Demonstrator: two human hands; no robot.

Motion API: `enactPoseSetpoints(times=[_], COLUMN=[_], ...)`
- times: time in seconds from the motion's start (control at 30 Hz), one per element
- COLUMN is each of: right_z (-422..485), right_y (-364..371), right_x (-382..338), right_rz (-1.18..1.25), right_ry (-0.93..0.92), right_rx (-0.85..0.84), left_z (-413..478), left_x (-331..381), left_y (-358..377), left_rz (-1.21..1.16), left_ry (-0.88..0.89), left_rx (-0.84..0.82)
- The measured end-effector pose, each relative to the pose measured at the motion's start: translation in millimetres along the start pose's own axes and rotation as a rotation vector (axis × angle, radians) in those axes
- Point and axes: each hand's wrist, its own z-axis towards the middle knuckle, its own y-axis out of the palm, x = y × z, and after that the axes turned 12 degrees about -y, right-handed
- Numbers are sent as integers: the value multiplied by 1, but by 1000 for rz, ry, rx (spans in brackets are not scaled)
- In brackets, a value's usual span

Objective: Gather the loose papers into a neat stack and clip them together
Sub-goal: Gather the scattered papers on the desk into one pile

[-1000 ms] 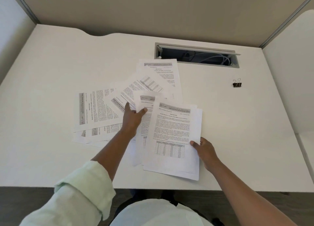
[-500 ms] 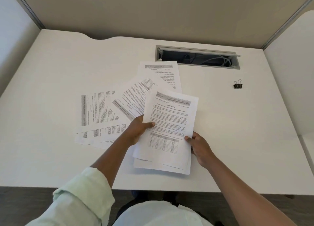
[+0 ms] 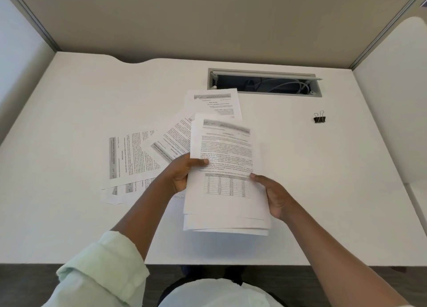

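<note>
A small stack of printed papers is lifted off the white desk, its top sheet showing text and a table. My left hand grips its left edge, thumb on top. My right hand grips its right edge. Several loose sheets still lie fanned on the desk to the left, and one more sheet lies behind the stack. A black binder clip sits alone on the desk at the right, far from both hands.
An open cable slot with wires is set into the desk behind the papers. Partition walls close the desk at the back and both sides. The desk's front edge runs just below my forearms.
My left hand left the fanned sheets and took the stack's left edge. Both hands raised the stack off the desk and drew its sheets closer together.
</note>
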Motion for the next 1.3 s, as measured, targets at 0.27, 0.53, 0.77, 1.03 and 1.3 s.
enactPoseSetpoints(times=[0.27,0.53,0.77,1.03,1.3], right_z=[9,11,-1,0,3], right_y=[9,22,32,17,-26], right_x=[24,-9,-30,-8,-1], right_rz=[-241,-314,-425,-698,-758], right_ry=[40,-256,-592,-575,-354], right_rx=[37,192,235,228,404], left_z=[-1,-19,-22,-4,27], left_x=[-6,8,4,-39,-50], left_y=[1,25,33,14,-45], left_rz=[228,297,225,369,1078], left_ry=[17,398,641,539,443], left_rx=[445,548,537,610,958])
